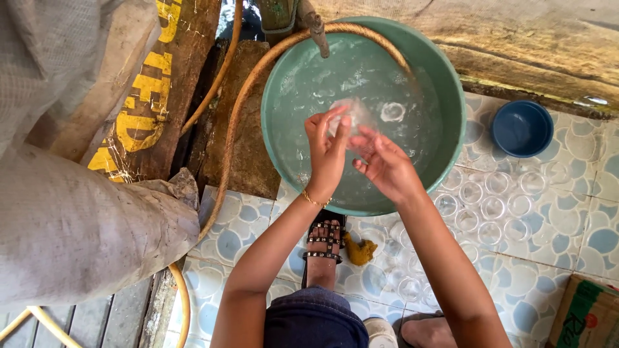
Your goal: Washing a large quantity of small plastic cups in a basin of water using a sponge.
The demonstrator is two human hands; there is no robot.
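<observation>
Both my hands together over the basin (451,96): left hand (327,151) and right hand (387,164) grip a clear glass (353,116).

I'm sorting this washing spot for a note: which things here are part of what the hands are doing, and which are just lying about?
In use:
- clear glass, held by left hand and right hand
- green basin of water
- rinsed glasses on the tiled floor

Lying about:
- blue bowl
- hose
- yellow sponge
- cardboard box
- sack
</observation>
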